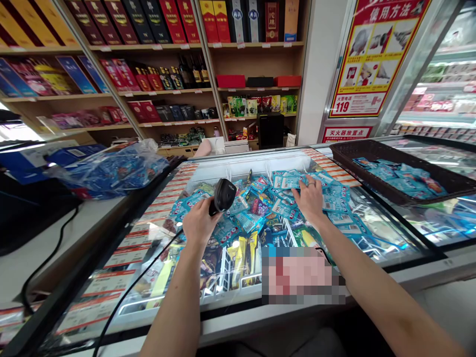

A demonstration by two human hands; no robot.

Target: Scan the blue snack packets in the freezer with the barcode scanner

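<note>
Head view, hands over a chest freezer (230,322) with a glass top. Left hand (201,220) is wrapped round a black handheld scanner (224,195), fingers closed about its grip, head tilted up and over to the right; its cable (163,249) trails down toward the near left. Right hand (309,198) lies over the loose blue packets (336,201), fingers bent and moderately spread, tips on the wrappers. I cannot tell whether thumb and fingers pinch one packet or only rest on several. Those packets are the thing being handled: scattered across the glass, thickest under and beyond the right hand, with another group around the scanner. From here I judge the work to be well under way, midway at a guess. A smaller heap of similar blue packets (403,176) sits in the dark brown tray (372,186) at right, and a clear plastic bag (122,163) of blue packs lies at left, beside the freezer. I cannot say which of these groups is dealt with and which remains; nothing visible marks a packet as scanned. The packets on the glass are neither stacked nor counted out, so by my reading that lot is unfinished. Below the glass, white wire baskets (225,267) hold other wrapped goods. One patch near the front edge is pixelated; contents unreadable to me.
</note>
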